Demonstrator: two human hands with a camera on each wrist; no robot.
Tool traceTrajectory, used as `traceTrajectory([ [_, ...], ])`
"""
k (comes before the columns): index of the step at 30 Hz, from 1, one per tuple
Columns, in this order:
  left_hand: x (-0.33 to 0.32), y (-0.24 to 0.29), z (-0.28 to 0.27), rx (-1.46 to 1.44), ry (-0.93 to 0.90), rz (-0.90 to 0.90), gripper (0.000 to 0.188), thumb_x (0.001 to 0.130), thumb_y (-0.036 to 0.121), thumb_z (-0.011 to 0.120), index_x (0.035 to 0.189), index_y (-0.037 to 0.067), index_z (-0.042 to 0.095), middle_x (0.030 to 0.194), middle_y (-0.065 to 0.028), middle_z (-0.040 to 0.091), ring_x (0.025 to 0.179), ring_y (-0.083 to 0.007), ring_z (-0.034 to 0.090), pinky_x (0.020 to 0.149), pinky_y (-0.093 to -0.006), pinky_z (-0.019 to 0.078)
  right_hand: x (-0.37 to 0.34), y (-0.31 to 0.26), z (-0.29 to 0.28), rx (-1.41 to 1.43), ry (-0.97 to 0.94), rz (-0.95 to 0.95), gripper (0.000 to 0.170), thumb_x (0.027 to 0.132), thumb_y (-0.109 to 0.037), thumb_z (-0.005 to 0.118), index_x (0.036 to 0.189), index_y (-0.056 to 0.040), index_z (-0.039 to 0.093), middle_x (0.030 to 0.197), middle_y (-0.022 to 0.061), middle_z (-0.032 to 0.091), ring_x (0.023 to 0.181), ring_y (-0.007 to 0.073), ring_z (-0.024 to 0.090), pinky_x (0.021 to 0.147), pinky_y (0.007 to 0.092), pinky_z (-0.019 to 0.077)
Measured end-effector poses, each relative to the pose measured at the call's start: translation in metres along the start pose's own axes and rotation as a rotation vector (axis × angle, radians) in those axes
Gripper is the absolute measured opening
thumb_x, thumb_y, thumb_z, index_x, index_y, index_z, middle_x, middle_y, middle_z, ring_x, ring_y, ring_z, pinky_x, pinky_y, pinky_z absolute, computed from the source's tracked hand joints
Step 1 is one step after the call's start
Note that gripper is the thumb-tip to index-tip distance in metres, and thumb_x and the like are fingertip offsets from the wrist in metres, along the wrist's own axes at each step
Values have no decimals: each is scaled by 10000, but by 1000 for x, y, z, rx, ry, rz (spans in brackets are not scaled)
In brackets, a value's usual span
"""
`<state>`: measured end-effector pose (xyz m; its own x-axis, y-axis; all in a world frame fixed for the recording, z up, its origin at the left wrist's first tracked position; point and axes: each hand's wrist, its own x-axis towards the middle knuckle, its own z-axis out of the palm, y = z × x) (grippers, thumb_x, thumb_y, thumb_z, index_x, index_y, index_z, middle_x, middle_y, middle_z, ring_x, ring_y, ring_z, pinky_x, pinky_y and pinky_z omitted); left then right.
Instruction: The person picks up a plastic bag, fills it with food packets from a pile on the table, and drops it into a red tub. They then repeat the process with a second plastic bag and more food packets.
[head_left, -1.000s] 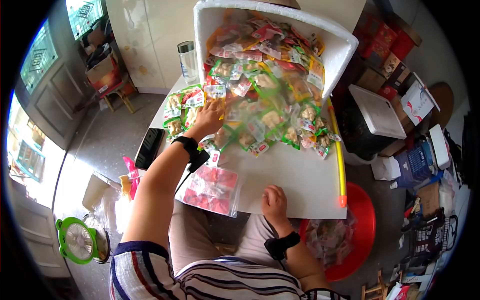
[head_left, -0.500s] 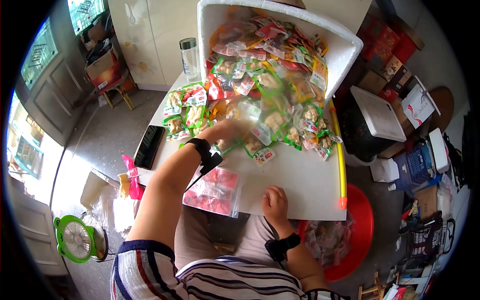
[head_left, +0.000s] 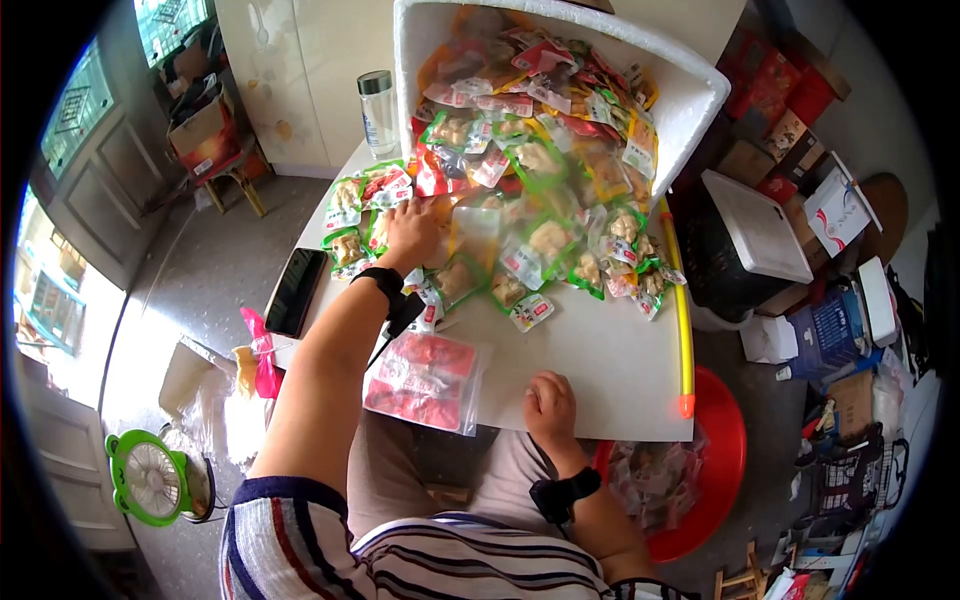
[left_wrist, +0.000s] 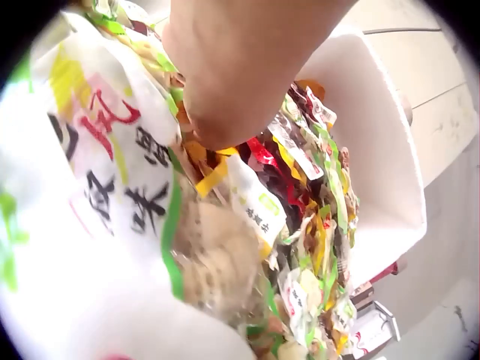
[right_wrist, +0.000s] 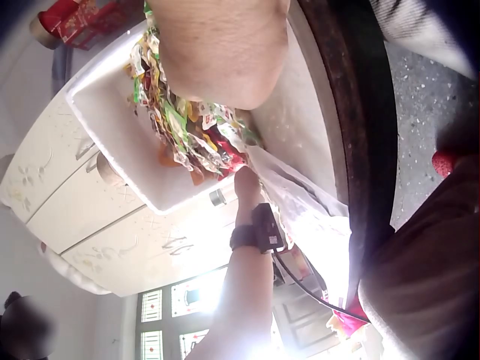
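Sealed food packets (head_left: 535,158) spill from a white foam box (head_left: 690,110) across the table. Over the pile's left side, my left hand (head_left: 410,232) lies with fingers extended on packets, beside a green-edged packet (head_left: 343,200). In the left wrist view the hand (left_wrist: 232,75) hangs above the packets, its fingertips hidden; a white packet with large characters (left_wrist: 112,157) fills the left. My right hand (head_left: 550,408) rests loosely curled near the table's front edge, holding nothing visible. A clear bag with red contents (head_left: 422,380) lies flat between my forearms.
A phone (head_left: 295,292) lies at the table's left edge and a lidded glass (head_left: 377,115) stands behind. Along the right edge runs a yellow tube (head_left: 681,330). Below it on the floor is a red basin (head_left: 728,440) holding clear wrappers.
My left hand first reached right into the middle of the pile, then came back left to the packets at the pile's left side. My right hand has stayed in place.
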<state>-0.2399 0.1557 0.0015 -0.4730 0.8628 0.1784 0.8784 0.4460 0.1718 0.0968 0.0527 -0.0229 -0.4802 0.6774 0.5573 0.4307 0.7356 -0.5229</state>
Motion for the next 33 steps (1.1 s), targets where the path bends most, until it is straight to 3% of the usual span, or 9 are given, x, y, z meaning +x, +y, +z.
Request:
traceTrajectory([
  [3,-12,-3,-15,41,124,-102,484,721,295,492,1166,135,389,1204,-163,380,1099,-338,367,917,-435,280,-1,1,0,-6,-16,11,104,648,-45,513,744,-6,498,827,150,523,766,322,488,686,391,406],
  [6,-1,-15,-17,-163,-139,-172,511,712,342,509,1158,128,382,1141,-165,445,1057,-351,411,859,-436,348,1,0,-2,-1,-3,5,106,646,-40,514,745,-5,496,821,151,524,759,322,489,681,391,406],
  [11,-1,-27,-31,-310,52,-172,351,747,355,473,938,65,525,830,-151,578,792,-317,554,710,-381,433,1,-1,0,8,13,-17,110,639,-29,517,743,-3,492,808,149,526,746,323,492,669,391,408],
  [12,8,-41,-19,-266,79,-128,299,743,302,475,932,77,531,931,-134,560,884,-298,528,733,-377,425,1,-1,0,5,6,-14,110,639,-28,518,743,-3,492,808,148,527,747,323,492,668,391,408],
  [14,13,-60,-5,-101,144,-51,276,714,250,494,939,101,552,1094,-120,482,1039,-276,432,826,-402,368,2,-1,0,-3,0,-4,109,640,-25,519,743,-4,493,809,147,527,750,322,492,667,390,409],
  [16,3,-61,-17,100,5,-9,314,685,245,504,969,130,571,1259,-128,323,1201,-273,235,961,-503,146,0,0,0,-14,-7,11,107,643,-24,517,746,-4,494,810,145,528,752,321,492,670,389,408],
  [22,30,-73,-15,336,-125,65,403,740,232,457,1137,163,475,1315,-107,262,1245,-237,164,981,-500,1,3,-3,-3,-14,-12,42,106,647,-23,513,751,-6,496,814,142,524,754,315,491,673,386,408],
  [26,45,-93,14,487,83,212,312,748,191,446,1039,127,537,1029,-80,544,1083,-246,416,982,-490,50,4,-3,-4,-3,-8,28,110,636,-19,513,744,-9,493,808,139,518,756,309,488,666,380,409],
  [33,44,-81,-14,425,121,296,152,719,142,469,802,177,591,779,-58,597,803,-208,571,928,-441,261,8,-6,-6,26,-39,56,109,628,-20,512,734,-18,486,803,130,513,754,308,483,667,382,408],
])
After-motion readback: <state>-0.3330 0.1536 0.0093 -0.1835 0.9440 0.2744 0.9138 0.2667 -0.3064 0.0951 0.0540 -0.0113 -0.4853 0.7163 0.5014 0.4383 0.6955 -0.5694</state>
